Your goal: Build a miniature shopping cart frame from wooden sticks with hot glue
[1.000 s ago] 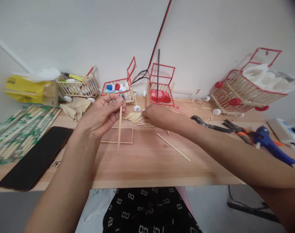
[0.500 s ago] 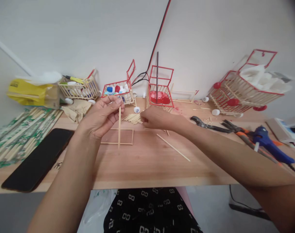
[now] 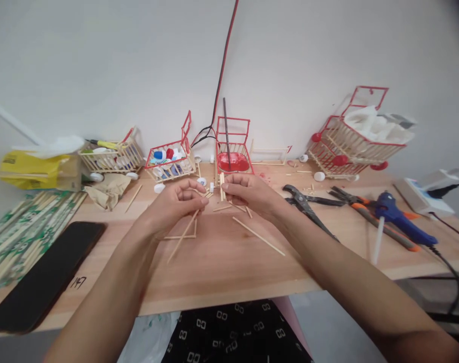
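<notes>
My left hand (image 3: 178,202) pinches a thin wooden stick (image 3: 182,238) between thumb and fingers; it slants down toward me. In my right hand (image 3: 248,192) are a few short wooden sticks (image 3: 222,187), held upright between thumb and forefinger. Both hands are close together over the table, slightly apart. Below my left hand lies a rectangular stick frame (image 3: 195,228), partly covered by that hand. Behind the fingers a small pile of short sticks (image 3: 209,193) is mostly hidden. A longer loose stick (image 3: 258,236) lies below my right hand.
Small stick-built carts (image 3: 169,159) with red trim stand along the wall, one holding a red dish (image 3: 233,162). Pliers (image 3: 308,209) and a blue glue gun (image 3: 403,222) lie at right. A black phone (image 3: 48,275) and bundled sticks (image 3: 28,234) occupy the left.
My right hand has lifted from the stick pile with short sticks in it. The stick in my left hand has gone from upright to slanted. The whole view has shifted somewhat.
</notes>
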A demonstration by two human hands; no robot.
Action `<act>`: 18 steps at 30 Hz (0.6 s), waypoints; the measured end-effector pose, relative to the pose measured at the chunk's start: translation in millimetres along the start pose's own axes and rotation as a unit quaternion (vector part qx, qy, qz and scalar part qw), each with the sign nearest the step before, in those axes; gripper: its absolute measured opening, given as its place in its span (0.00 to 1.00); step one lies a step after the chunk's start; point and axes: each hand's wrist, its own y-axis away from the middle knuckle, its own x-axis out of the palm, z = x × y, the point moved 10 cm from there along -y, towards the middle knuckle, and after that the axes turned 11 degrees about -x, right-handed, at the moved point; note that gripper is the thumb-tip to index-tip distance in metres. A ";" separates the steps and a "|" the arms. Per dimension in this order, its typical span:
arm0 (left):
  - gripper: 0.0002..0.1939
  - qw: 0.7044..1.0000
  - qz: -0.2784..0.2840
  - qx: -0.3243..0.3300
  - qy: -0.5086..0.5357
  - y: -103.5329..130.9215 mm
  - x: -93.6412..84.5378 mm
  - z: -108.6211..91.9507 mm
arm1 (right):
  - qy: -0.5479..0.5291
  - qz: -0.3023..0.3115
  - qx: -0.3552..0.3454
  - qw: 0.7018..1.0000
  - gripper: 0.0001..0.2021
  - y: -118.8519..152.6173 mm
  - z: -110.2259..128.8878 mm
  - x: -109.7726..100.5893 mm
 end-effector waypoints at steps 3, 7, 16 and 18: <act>0.13 0.998 0.019 0.011 -0.060 0.8 16.9 0.9 | -0.018 -0.011 -0.003 1.000 0.12 1.1 3.5 2.8; 0.12 0.997 0.015 0.043 -0.070 0.8 25.9 -3.6 | -0.029 -0.023 0.000 0.999 0.12 3.1 0.1 6.0; 0.10 0.993 -0.021 0.060 -0.101 -0.6 23.0 -6.0 | -0.017 -0.022 0.018 0.999 0.13 5.9 -6.9 6.5; 0.10 0.993 -0.027 0.060 -0.102 -0.4 22.3 -6.4 | -0.011 -0.020 0.017 1.000 0.14 6.3 -6.9 6.5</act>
